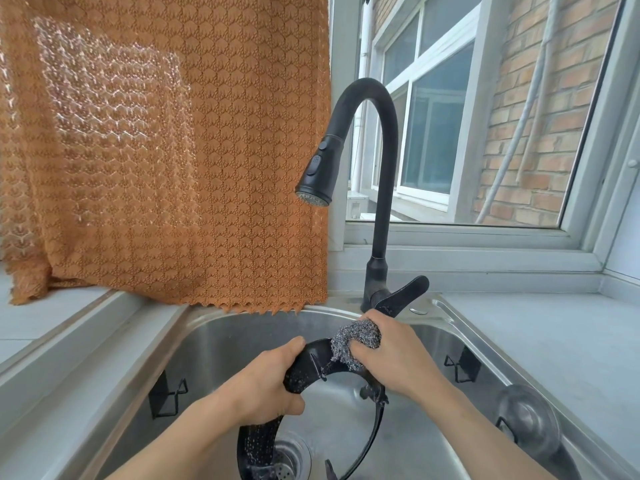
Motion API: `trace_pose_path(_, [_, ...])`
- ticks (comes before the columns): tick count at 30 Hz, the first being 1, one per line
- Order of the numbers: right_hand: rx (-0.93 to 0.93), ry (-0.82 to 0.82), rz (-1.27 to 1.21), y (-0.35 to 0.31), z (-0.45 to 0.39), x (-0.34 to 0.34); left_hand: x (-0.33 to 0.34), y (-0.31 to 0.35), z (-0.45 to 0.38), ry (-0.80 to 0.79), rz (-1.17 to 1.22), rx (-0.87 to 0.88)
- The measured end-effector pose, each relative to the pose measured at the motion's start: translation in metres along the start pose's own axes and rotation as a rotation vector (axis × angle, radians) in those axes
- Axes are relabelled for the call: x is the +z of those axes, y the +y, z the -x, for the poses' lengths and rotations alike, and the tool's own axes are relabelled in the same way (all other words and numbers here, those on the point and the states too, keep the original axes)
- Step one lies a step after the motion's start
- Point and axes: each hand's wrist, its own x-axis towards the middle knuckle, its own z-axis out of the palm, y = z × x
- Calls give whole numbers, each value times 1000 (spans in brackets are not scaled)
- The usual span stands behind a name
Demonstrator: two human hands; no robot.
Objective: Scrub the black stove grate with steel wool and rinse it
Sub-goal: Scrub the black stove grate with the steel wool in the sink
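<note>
Left hand (266, 386) grips the grate (311, 372) rim over the sink (460, 327); right hand (391, 355) clutches steel wool (353, 341) on its top edge. Brace harder, short strokes, rotate ring toward you.

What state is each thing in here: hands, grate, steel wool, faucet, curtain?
Left hand: grips the grate's left side.
Right hand: grips the steel wool.
Grate: held tilted over the sink.
Steel wool: pressed on the grate's top rim.
Faucet: no water running.
Curtain: hanging, hem at sink edge.
</note>
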Motion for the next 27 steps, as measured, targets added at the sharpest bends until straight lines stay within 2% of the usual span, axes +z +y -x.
trace_pose_path(5, [171,-52,80,13,-5,5,0,-5,0,-6,34,-21])
trace_pose_path(9, [280,-64,-14,16,-6,8,0,-3,0,-1,48,-43])
trace_pose_path(13, [313,-118,-70,18,-5,8,-3,-4,2,-21,82,-90])
trace_pose_path(19, [166,-272,-443,-19,8,-2,-5,-1,6,-13,39,-129])
trace_pose_path(22, [51,-379,-423,-32,16,0,-6,-3,5,-18,32,-124])
trace_pose_path(27, [-15,-479,-403,-25,15,-7,-9,0,10,-31,-5,-152])
